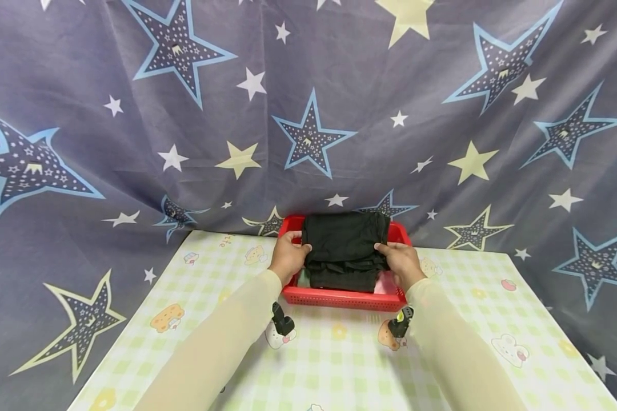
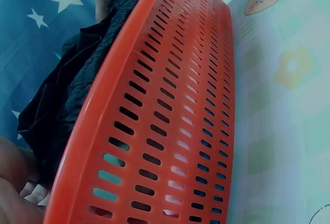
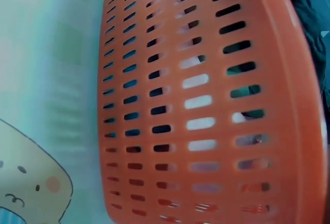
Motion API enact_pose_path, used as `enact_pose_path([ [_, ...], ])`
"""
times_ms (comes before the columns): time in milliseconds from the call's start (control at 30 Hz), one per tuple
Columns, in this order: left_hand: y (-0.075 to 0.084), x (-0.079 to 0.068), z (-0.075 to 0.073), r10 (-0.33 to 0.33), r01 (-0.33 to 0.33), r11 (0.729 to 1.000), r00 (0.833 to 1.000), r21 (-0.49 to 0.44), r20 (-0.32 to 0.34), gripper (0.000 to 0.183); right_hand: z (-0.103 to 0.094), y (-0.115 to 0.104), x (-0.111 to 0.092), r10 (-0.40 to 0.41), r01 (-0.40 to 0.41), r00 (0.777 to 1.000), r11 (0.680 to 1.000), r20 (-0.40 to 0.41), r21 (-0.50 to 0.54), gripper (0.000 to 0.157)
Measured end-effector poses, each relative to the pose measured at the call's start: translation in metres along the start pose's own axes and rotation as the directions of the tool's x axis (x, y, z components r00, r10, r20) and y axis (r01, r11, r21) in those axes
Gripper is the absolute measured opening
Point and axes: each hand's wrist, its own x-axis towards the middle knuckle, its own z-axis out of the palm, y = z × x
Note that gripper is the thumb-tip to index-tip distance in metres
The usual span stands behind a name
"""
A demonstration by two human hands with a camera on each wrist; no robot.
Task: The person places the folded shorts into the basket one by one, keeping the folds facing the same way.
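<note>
A folded black garment [image 1: 345,237] lies in the upper part of a red plastic basket [image 1: 339,299]; its exact kind cannot be told. At the garment's left edge my left hand [image 1: 289,257] pinches the fabric, thumb on top. My right hand [image 1: 402,261] grips the opposite edge the same way. Beneath, another dark fold shows, with a bit of green cloth [image 1: 303,278] on the left and pink cloth [image 1: 385,283] on the right. In the left wrist view, the black fabric [image 2: 67,90] rises above the slotted basket wall [image 2: 170,105]. The right wrist view shows mostly the basket wall [image 3: 206,105].
The basket stands at the back of a table [image 1: 334,365] with a green checked, cartoon-printed cover. Behind it hangs a grey-blue star-patterned curtain [image 1: 339,74]. Small black devices [image 1: 284,322] sit at both wrists.
</note>
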Motion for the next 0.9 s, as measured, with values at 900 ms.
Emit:
enact_pose_path([
  [900,0.017,-0.014,-0.012,0.269,-0.245,0.917,0.963,0.314,-0.034,0.040,-0.012,-0.019,-0.008,-0.152,0.157,0.986,0.985,-0.070,0.070,0.055],
])
